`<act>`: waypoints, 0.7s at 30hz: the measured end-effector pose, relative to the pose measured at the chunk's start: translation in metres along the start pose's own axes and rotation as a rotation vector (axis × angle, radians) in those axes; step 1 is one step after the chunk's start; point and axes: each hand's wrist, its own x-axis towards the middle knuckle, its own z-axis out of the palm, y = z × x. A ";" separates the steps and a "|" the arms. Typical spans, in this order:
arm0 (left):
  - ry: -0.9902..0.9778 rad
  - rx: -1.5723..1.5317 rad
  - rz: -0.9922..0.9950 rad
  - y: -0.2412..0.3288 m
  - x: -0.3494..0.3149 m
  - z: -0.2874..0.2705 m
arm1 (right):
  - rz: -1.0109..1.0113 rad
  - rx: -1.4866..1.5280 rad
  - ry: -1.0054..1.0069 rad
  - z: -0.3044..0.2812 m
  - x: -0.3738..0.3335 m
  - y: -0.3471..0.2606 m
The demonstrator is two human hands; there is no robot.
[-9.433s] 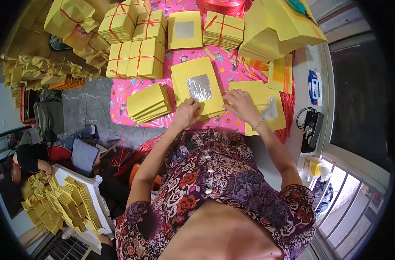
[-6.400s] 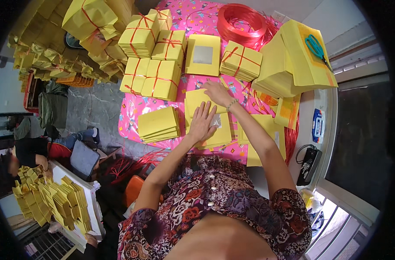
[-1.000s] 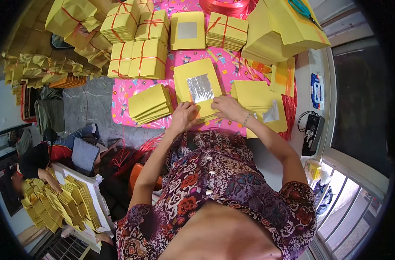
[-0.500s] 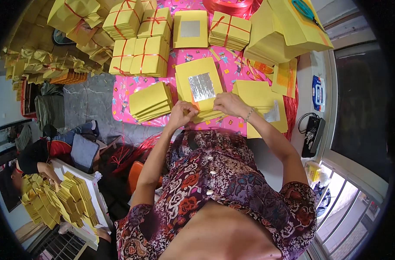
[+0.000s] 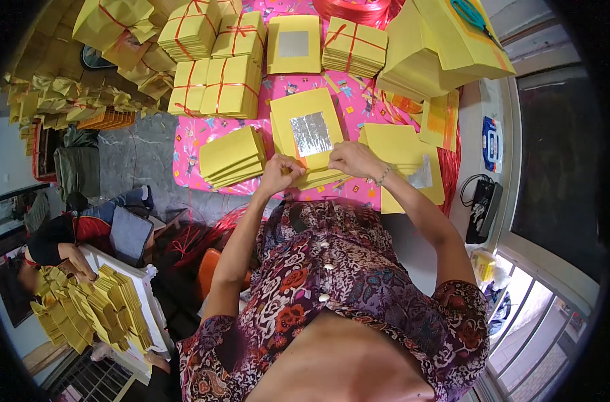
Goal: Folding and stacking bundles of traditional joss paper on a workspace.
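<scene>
A yellow paper sheet (image 5: 286, 107) with a silver foil square (image 5: 312, 133) lies at the middle of the table, on top of other yellow paper. My left hand (image 5: 282, 175) is closed at the sheet's near left corner, thumb and fingers pinched by an orange patch. At the near right corner, my right hand (image 5: 356, 161) pinches the same sheet's edge with bent fingers. Folded yellow papers (image 5: 322, 178) show just under and between the hands. To the left rests a fanned stack of folded yellow paper (image 5: 231, 155); another yellow stack (image 5: 392, 144) lies beside my right hand.
Red-tied yellow bundles (image 5: 235, 84) and a foil-faced stack (image 5: 294, 60) stand at the back of the pink tablecloth (image 5: 288, 84). Teal scissors (image 5: 468, 13) lie on tall yellow paper at the far right. Lower left, a co-worker handles yellow papers (image 5: 111, 305) on a white table.
My hands stay pinched at the sheet's near edge with barely any shift. At the lower left, the co-worker's head and arm have moved slightly.
</scene>
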 end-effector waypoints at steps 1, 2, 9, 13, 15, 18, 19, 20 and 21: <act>-0.001 0.000 0.000 0.001 0.000 0.000 | 0.004 0.002 -0.003 0.000 0.000 0.001; -0.015 -0.029 -0.011 0.002 0.001 -0.001 | 0.008 0.004 -0.005 0.000 0.000 0.001; 0.001 0.022 0.000 -0.002 0.001 0.001 | 0.007 0.012 0.019 0.003 0.001 0.003; -0.003 -0.001 -0.003 -0.003 0.000 0.001 | -0.009 0.011 0.024 0.004 0.000 0.004; 0.016 0.032 0.037 -0.005 0.000 0.003 | -0.011 0.009 0.024 0.005 0.000 0.005; 0.022 0.034 0.018 -0.003 -0.001 0.004 | -0.022 0.000 0.035 0.007 -0.002 0.006; 0.022 0.033 0.018 -0.002 -0.001 0.003 | -0.007 -0.004 0.038 0.007 -0.002 0.005; 0.015 0.018 0.020 -0.001 0.000 0.003 | 0.008 -0.009 0.041 0.006 -0.003 0.003; 0.009 0.002 0.022 -0.001 0.000 0.003 | 0.008 -0.009 0.040 0.006 -0.004 0.002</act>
